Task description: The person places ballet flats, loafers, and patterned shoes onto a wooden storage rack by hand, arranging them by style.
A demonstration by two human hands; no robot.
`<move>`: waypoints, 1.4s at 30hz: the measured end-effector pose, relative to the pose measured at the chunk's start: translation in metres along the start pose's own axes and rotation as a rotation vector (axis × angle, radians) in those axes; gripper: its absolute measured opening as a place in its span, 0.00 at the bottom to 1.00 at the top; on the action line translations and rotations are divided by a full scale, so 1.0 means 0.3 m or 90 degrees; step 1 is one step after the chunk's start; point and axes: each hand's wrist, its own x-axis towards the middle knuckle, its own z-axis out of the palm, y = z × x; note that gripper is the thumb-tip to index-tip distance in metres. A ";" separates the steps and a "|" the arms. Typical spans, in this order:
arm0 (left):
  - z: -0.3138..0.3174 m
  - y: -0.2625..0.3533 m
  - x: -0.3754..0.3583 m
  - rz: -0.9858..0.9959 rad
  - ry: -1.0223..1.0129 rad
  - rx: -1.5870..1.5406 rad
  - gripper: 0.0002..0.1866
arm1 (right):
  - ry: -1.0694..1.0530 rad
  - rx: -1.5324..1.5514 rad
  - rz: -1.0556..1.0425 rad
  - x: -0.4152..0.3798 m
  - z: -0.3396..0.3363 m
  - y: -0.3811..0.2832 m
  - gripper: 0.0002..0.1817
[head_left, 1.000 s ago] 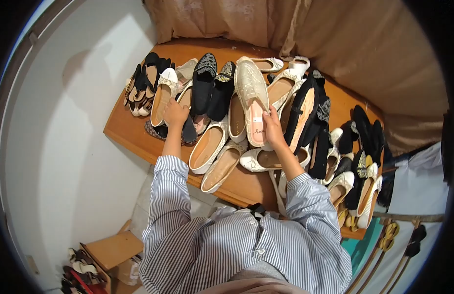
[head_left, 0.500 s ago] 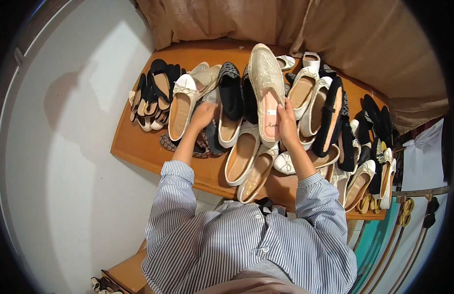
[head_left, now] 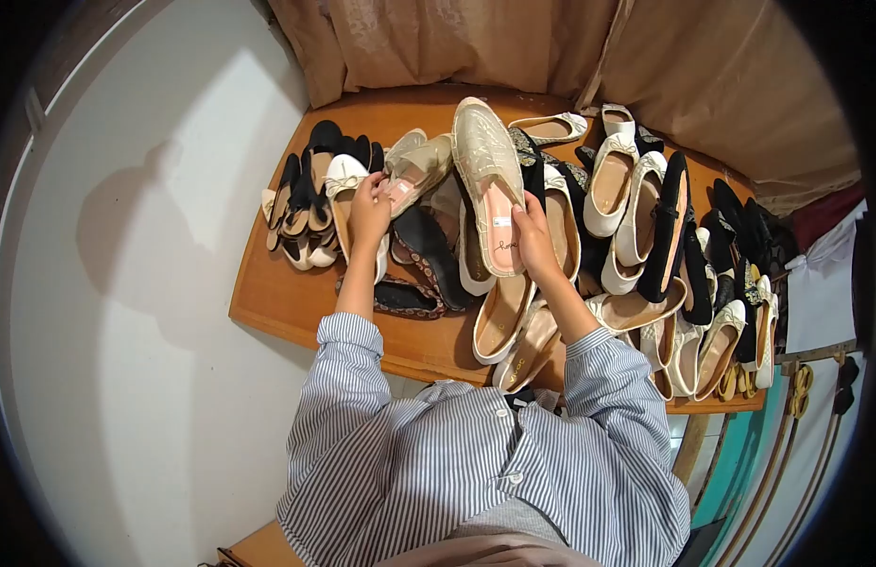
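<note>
My right hand (head_left: pixel 538 244) is closed around the heel end of a beige slip-on mule (head_left: pixel 480 146). It points toe away from me, its pink insole showing dark lettering. My left hand (head_left: pixel 369 215) grips the back end of a similar beige mule (head_left: pixel 421 168) with a pink insole, tilted to the right. Beside that hand stands a white flat with a bow (head_left: pixel 345 175). Below the two mules lie black shoes with patterned soles (head_left: pixel 421 253). White flats (head_left: pixel 502 317) rest under my right wrist, partly hidden by it.
The wooden table (head_left: pixel 268 283) holds a stack of black flats (head_left: pixel 315 170) at left and many white and black shoes (head_left: pixel 646 217) at right. A brown curtain (head_left: pixel 514 47) hangs behind it. A white wall (head_left: pixel 126 312) stands at left.
My left hand has moved up and now grips the second beige mule. The mule in my right hand has shifted left in view. Black shoes now lie lower, between my arms.
</note>
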 end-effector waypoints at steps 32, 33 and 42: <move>-0.006 -0.045 0.053 -0.018 -0.039 0.374 0.39 | 0.209 -0.645 0.024 0.076 -0.207 -0.056 0.27; -0.005 -0.044 0.058 -0.016 -0.038 0.372 0.39 | 0.244 -0.704 -0.065 0.081 -0.207 -0.045 0.28; 0.225 0.048 -0.100 0.213 -0.295 0.403 0.36 | -0.115 -0.789 -0.506 -0.015 0.087 -0.036 0.25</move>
